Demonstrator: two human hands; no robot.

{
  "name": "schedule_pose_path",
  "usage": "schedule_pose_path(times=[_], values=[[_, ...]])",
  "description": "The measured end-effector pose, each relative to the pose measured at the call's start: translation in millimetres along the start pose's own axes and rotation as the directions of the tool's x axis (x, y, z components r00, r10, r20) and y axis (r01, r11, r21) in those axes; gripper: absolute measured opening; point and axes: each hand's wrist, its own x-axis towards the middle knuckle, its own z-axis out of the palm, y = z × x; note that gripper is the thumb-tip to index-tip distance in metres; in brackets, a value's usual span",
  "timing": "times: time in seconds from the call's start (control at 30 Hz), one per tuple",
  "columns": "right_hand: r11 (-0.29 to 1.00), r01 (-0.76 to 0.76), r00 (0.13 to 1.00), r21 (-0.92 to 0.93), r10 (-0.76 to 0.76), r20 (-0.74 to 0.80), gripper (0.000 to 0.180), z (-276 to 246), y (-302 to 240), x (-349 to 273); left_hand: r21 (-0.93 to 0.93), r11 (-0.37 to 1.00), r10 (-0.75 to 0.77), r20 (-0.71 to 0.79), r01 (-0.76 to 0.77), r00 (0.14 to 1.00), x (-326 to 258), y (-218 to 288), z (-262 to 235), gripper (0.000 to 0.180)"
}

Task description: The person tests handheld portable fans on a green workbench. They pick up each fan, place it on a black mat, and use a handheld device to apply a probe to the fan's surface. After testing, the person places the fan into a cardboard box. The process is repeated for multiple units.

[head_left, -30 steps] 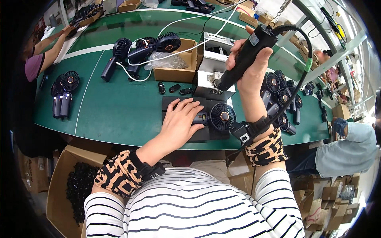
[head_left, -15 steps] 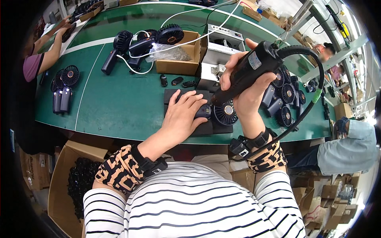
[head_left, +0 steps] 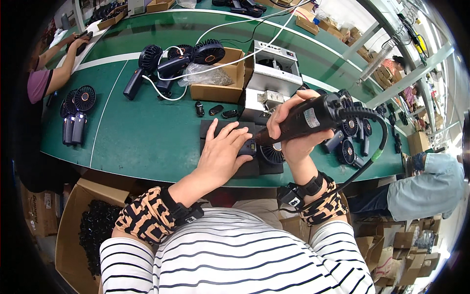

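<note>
A dark handheld fan lies on a black foam pad [head_left: 209,128] at the table's near edge; its round head [head_left: 270,155] is partly covered. Over the fan's handle [head_left: 248,147] rests my left hand [head_left: 218,156], fingers bent across it and thumb along the near side, holding it down. My right hand [head_left: 296,150] is wrapped round a black electric screwdriver [head_left: 307,119] with a thick cable. The tool slants down to the left, its tip close to where handle and fan head meet. Whether the tip touches the fan is hard to see.
Beyond the pad lie several small black parts [head_left: 215,110], a cardboard box [head_left: 218,91] with a plastic bag, and a metal machine [head_left: 274,63]. Fans [head_left: 347,127] crowd the right; more fans [head_left: 78,115] stand left. A co-worker's arm [head_left: 61,73] reaches in at far left.
The screwdriver has tipped over to a flatter slant, its rear end lower and further right, and my right hand has come down with it. My left hand stays on the fan.
</note>
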Motion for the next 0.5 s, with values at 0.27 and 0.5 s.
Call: schedule_pose_path(times=[0.27, 0.5], values=[[0.947, 0.176, 0.982, -0.27, -0.188, -0.019, 0.095, -5.7, -21.1, 76.2, 0.011, 1.0, 0.005, -0.01, -0.005, 1.0, -0.9, 0.3, -2.6, 0.048], [0.944, 0.146, 0.986, -0.295, -0.165, -0.04, 0.093, -15.7, -4.4, 76.8, 0.016, 1.0, 0.011, 0.004, -0.011, 1.0, 0.7, 1.7, -1.7, 0.048]])
